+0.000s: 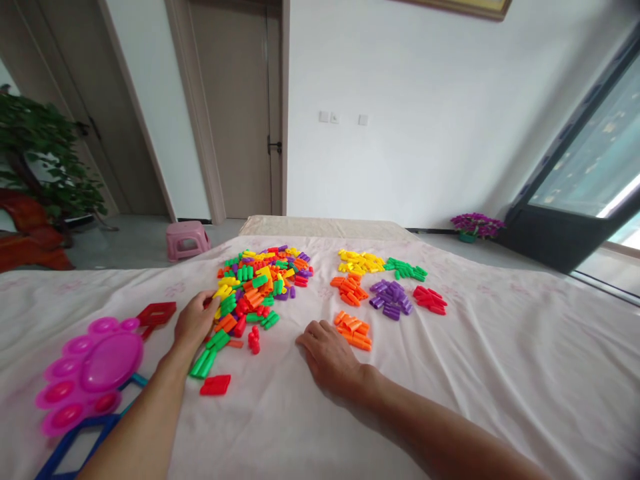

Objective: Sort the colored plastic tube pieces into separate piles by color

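Observation:
A mixed pile of plastic building blocks (260,280) in green, yellow, orange, red and purple lies left of centre on the cloth. At the pile's left edge is my left hand (197,321), its fingers curled in beside yellow and green blocks; whatever it pinches is hidden. My right hand (327,355) rests on the cloth with its fingers curled under and closed, so their inside does not show. Just beyond it lie orange blocks (353,330). A red block (215,385) and green blocks (204,363) sit close to my left forearm.
Sorted by colour on the right are yellow (361,261), green (406,269), orange (349,290), purple (391,299) and red blocks (430,300). A pink paw-shaped tray (111,362), a red frame (157,313) and a blue frame (93,427) lie at the left.

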`<state>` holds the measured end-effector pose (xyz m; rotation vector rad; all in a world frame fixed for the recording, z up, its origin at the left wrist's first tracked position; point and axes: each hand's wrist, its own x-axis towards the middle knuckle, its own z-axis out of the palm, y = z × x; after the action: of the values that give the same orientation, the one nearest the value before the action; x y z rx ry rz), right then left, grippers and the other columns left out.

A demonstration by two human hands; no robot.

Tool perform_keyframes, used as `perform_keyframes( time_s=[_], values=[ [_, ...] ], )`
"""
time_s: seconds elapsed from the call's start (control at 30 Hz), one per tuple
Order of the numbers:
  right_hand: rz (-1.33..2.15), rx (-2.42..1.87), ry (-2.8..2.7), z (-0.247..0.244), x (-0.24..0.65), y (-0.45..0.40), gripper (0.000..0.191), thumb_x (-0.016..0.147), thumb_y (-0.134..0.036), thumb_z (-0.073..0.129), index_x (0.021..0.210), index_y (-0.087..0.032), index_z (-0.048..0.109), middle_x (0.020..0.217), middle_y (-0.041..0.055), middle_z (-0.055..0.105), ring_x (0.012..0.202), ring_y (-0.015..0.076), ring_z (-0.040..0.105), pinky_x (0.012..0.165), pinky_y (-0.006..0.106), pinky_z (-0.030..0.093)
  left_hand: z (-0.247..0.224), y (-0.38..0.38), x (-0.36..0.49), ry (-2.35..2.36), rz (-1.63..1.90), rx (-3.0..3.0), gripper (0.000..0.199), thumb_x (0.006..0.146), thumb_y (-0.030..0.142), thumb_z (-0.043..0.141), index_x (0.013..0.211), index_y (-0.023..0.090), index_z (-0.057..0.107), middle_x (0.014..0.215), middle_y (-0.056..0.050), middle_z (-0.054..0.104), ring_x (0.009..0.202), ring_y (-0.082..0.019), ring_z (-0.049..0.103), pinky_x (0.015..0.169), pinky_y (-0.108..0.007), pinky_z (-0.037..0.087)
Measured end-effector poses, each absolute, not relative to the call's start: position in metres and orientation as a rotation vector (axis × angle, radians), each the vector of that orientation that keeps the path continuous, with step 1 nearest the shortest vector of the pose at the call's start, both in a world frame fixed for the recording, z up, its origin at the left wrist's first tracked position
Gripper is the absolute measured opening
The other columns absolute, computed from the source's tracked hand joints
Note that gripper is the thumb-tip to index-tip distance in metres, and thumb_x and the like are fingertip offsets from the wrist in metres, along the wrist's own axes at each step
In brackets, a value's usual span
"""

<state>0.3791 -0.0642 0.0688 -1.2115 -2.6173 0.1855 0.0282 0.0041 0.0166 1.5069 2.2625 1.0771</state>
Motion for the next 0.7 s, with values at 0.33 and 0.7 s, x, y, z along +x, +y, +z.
perform_keyframes(
  time_s=[0.33,0.7],
  values=[
    [0.186,-1.543,-2.402,0.084,0.338,0.04,0.033,0.097,-0.033,0.054,0.127,-0.023,0.063,0.125,0.0101,0.062,0.117,0.0245,0.056,0.088,0.033,0.046,0.016,0.006,0.029,2.264,1.074,1.488,0.038,0.089,0.047,0.05,0.114,0.024,0.068,0.113,-0.006,0.075,0.102,-0.024,0.068,0.084,-0.03,0.049],
    [0.101,-1.558,-2.477,0.071,0.31,0.056,0.046,0.087,-0.051,0.068,0.119,-0.02,0.057,0.124,0.0116,0.058,0.114,0.0253,0.055,0.088,0.034,0.045,0.021,0.003,0.033,2.277,1.075,1.487,0.035,0.089,0.044,0.052,0.113,0.024,0.069,0.116,-0.005,0.074,0.104,-0.024,0.067,0.084,-0.03,0.049]
  ],
)
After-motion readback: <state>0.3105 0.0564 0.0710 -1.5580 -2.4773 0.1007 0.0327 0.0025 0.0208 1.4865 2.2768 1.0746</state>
